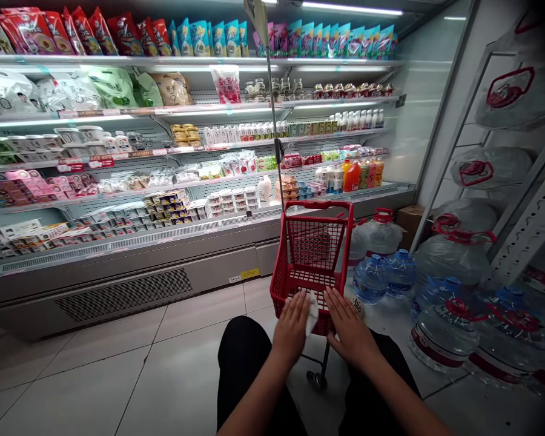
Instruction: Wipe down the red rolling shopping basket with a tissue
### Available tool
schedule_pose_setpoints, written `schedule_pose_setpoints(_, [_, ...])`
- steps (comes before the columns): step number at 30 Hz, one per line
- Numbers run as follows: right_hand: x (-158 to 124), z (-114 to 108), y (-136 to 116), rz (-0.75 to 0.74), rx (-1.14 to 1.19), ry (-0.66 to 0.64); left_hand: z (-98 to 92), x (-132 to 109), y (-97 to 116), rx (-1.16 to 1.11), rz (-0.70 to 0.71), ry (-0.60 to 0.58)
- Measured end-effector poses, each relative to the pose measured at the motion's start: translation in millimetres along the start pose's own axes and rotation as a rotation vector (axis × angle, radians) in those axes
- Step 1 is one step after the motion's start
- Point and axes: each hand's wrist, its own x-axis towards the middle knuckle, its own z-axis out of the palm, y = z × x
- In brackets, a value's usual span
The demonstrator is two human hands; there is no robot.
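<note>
**Red cart found between the knees, white cloth at the left hand**

We record first a long grey metal refrigerated display case (218, 266), its goods ranked by kind, presumably for easy picking. Beside it, on the pale tiled floor (186, 363), stand large clear plastic water bottles with red handles (445, 333), handles upward, we judge, for lifting, and smaller blue-tinted plastic water bottles (371, 278). The red plastic mesh shopping cart (277, 275) stands ahead of the seated person, its near end between two black-trousered knees, probably to keep it within reach of both hands.

The right hand (350, 327) lies flat over that end, fingers extended, thumb apart, its grip closed on nothing visible. The left hand (292, 327) lies opposite, fingers together over the crumpled white cloth or tissue (313, 315), which shows along its inner edge. Its thumb is hidden; we cannot tell whether that grip is clamped.
</note>
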Motion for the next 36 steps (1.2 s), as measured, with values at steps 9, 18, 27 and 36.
schedule_pose_setpoints(9, [-3, 3, -10, 0.037, 0.076, -0.007, 22.1, 16, 7, 0.015, -0.153, -0.008])
schedule_pose_setpoints(18, [-7, 2, 2, 0.039, 0.043, -0.059, 5.1, 6, -23, -0.025, -0.046, -0.024])
schedule_pose_setpoints(27, [-8, 8, -3, 0.041, 0.105, 0.007, 24.9, 16, -10, -0.04, -0.241, 0.008])
schedule_pose_setpoints(36, [-23, -3, 22, 0.076, 0.072, -0.039, 10.1, 23, 26, -0.136, 0.081, -0.031])
